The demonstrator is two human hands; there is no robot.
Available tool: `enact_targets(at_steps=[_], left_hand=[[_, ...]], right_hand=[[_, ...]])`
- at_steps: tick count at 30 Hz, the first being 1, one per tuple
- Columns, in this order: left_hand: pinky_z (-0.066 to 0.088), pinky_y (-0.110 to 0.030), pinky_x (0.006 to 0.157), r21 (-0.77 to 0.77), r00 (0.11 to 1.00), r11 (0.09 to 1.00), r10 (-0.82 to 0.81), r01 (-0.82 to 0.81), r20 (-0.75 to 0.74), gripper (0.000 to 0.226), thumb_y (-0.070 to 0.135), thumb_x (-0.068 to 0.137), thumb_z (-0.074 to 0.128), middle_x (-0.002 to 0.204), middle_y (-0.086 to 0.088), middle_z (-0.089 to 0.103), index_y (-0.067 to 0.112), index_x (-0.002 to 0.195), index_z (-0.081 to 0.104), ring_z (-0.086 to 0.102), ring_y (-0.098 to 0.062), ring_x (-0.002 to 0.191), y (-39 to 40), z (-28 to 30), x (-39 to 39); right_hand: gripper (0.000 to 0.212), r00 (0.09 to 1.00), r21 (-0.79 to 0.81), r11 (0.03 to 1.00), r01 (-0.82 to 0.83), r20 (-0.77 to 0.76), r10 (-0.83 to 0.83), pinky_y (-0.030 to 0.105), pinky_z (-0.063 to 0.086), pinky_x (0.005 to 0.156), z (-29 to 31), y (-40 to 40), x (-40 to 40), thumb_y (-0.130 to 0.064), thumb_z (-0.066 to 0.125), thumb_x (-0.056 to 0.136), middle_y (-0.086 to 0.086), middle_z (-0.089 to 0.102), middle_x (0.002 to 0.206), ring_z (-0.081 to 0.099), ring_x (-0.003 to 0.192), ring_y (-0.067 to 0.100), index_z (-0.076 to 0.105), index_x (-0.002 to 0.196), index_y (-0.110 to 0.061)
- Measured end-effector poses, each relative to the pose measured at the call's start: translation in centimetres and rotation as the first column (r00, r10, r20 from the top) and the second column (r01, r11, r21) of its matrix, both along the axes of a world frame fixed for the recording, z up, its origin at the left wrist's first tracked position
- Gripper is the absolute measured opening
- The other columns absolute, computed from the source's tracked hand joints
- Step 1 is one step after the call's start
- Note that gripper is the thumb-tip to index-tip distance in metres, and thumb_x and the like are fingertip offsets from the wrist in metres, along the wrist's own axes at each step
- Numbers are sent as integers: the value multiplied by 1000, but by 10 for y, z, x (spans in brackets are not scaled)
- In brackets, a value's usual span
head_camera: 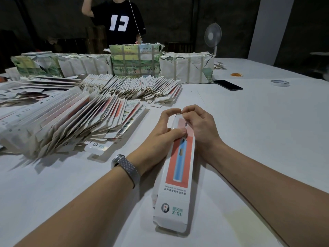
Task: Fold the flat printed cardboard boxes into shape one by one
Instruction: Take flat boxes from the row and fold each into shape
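The box (175, 177) lies lengthwise on the white table (258, 139) between both forearms, its far end held up as the left hand (164, 132) grips its side with curled fingers and the right hand (201, 125) pinches the top flap, fanned flat boxes (71, 120) lying to the left.

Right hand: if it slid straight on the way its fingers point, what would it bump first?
The right hand points left across the box top, so it would probably meet the left hand fingertips first; they look nearly touching.
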State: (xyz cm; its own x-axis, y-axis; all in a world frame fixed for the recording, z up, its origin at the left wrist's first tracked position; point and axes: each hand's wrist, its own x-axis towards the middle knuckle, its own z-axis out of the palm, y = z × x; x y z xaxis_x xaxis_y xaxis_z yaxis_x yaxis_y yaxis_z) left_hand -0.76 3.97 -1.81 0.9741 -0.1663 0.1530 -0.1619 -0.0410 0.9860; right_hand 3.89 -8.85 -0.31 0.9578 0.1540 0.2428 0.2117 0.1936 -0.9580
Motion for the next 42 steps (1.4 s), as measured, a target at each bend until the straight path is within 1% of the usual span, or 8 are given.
enact_targets(at_steps=[9,11,14,17,21,29,35,42], left_hand=[[55,-25,56,-177,993,979,107,-99,41,40,28,85,59,73,-3,72,43,120,48,69,-16,60,0,-3,7],[55,-28,60,-231,991,966,126,-113,43,35,26,85,59,77,-5,72,43,115,51,69,-18,66,0,-5,9],[56,-32,61,-261,991,958,128,-115,34,29,26,86,60,82,-10,72,45,107,55,69,-23,70,1,-6,10],[56,-31,58,-287,990,950,135,-121,29,32,24,87,59,80,-11,72,39,114,50,69,-23,66,1,-5,9],[56,-30,55,-309,986,940,165,-145,38,27,14,99,54,74,-10,72,33,117,46,68,-21,60,0,-2,7],[55,-27,52,-255,987,956,157,-143,36,27,11,104,48,69,-6,71,34,116,44,68,-18,56,0,1,3],[56,-27,54,-273,985,950,168,-153,30,27,15,102,53,71,-5,73,36,117,45,70,-18,59,-1,1,4],[56,-28,54,-309,988,942,149,-132,32,27,18,95,54,74,-4,72,34,115,46,69,-18,61,-1,0,5]], right_hand=[[14,1000,-60,998,-31,-4,31,23,50,54,-2,0,-1,-12,47,97,2,60,73,59,59,10,56,89,-19],[9,997,-75,994,-74,7,75,30,50,61,-2,1,-2,-19,52,88,7,61,80,60,64,16,58,94,-22],[24,994,-84,991,-102,17,103,36,48,65,0,2,-5,-27,53,76,8,58,80,59,64,20,57,99,-24],[24,995,-82,992,-95,26,97,41,52,69,-2,1,-4,-27,59,83,15,59,88,62,69,23,53,106,-26],[15,995,-122,988,-92,25,95,42,60,71,-3,0,-5,-25,59,99,24,65,96,68,68,22,47,104,-32],[13,993,-24,993,-115,-17,115,28,53,53,-2,-3,-3,-18,61,98,15,64,83,62,63,25,49,96,-22],[13,994,-36,994,-107,0,107,36,56,65,-3,-2,-2,-19,60,99,16,64,85,64,67,27,48,97,-24],[12,993,-23,993,-116,0,116,29,54,55,-2,-3,-5,-18,59,99,13,64,81,62,65,26,49,96,-21]])
